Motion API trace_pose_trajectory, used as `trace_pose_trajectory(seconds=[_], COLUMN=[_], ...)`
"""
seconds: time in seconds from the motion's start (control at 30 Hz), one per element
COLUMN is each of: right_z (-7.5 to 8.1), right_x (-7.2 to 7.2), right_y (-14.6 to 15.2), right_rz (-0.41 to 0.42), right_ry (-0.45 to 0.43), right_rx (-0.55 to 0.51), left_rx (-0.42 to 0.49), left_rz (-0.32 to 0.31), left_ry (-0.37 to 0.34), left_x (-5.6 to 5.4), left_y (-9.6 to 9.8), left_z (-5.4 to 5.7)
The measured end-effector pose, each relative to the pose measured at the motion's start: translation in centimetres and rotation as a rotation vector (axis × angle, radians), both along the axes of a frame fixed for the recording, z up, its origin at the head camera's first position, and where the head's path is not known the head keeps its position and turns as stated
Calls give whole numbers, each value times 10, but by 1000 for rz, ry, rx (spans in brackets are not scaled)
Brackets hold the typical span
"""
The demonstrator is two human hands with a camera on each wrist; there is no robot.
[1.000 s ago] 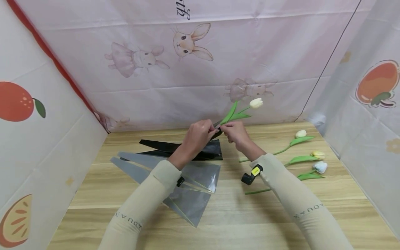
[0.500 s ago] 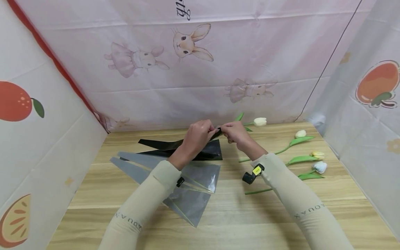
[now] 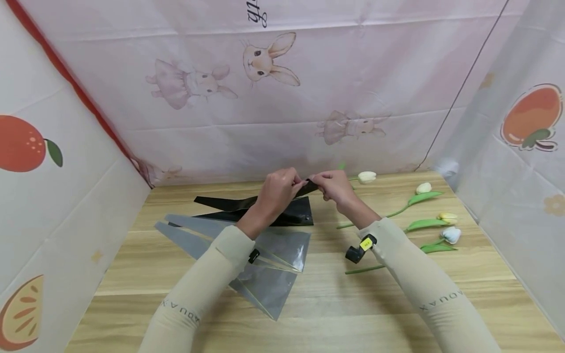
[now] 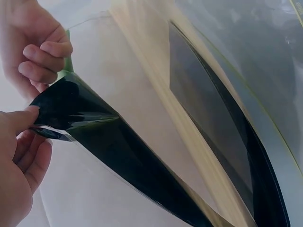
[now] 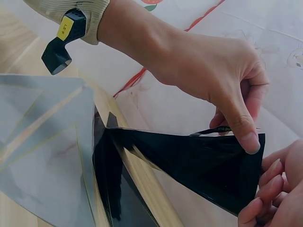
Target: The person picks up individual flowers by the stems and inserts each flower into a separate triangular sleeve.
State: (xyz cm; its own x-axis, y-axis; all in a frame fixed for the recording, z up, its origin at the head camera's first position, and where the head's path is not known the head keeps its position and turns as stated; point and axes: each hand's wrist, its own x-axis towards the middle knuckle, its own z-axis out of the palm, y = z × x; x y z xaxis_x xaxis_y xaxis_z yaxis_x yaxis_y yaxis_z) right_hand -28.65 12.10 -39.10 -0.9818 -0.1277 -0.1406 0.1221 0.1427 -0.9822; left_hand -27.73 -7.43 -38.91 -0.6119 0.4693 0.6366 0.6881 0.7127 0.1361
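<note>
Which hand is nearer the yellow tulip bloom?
Right. The right hand is left of the yellow bloom and farther back; the left hand is even farther left.

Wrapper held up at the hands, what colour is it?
The wrapper is black, with a glossy sheen; it shows best in the left wrist view.

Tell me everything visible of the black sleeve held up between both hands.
The black sleeve looks like thin, glossy plastic film, creased near its broad end. That end is raised; the left hand pinches its rim and the right hand grips its edge. It narrows leftward in the head view.
</note>
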Motion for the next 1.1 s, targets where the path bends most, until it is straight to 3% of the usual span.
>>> trace_pose_trajectory(seconds=[0.37, 0.53, 0.67, 0.87, 1.1], right_z=[2, 1, -1, -4, -8], right_x=[5, 8, 11, 13, 14], right_y=[17, 29, 40, 57, 75], right_rz=[4, -18, -45, -96, -55], right_ry=[75, 161, 348, 720, 1018], right_rx=[128, 233, 436, 742, 918], left_rx=[3, 9, 13, 22, 19], left_rz=[-3, -11, -12, -16, -13], left_ry=[3, 7, 9, 0, 4], left_x=[1, 2, 2, 3, 3], left_y=[0, 1, 1, 2, 3], left_z=[-2, -5, -7, -7, -6])
